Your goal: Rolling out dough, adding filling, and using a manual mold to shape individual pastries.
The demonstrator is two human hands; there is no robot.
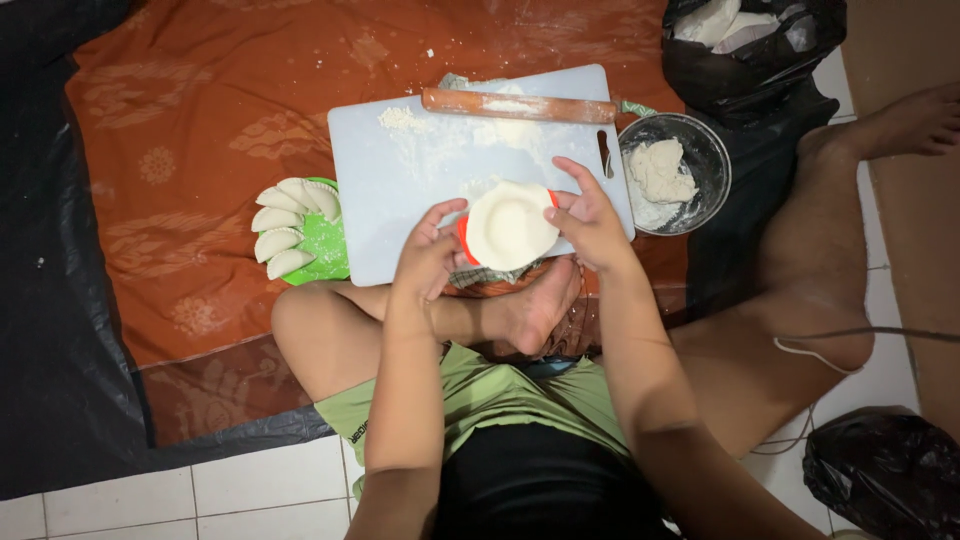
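Dough round [508, 225] lies draped in an orange press mould [463, 240], above the near edge of the white cutting board [400, 190]; soft, thin, tears easily; your left hand [425, 255] and right hand [590, 225] pinch the mould rims; grip plastic, never dough.

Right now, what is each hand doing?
Left hand: gripping the left edge of the dough-lined round mould.
Right hand: gripping the mould's right edge, fingers curled over the rim.

black plastic bag [745, 50] | top right, open, white contents | second black bag [885, 470] | bottom right
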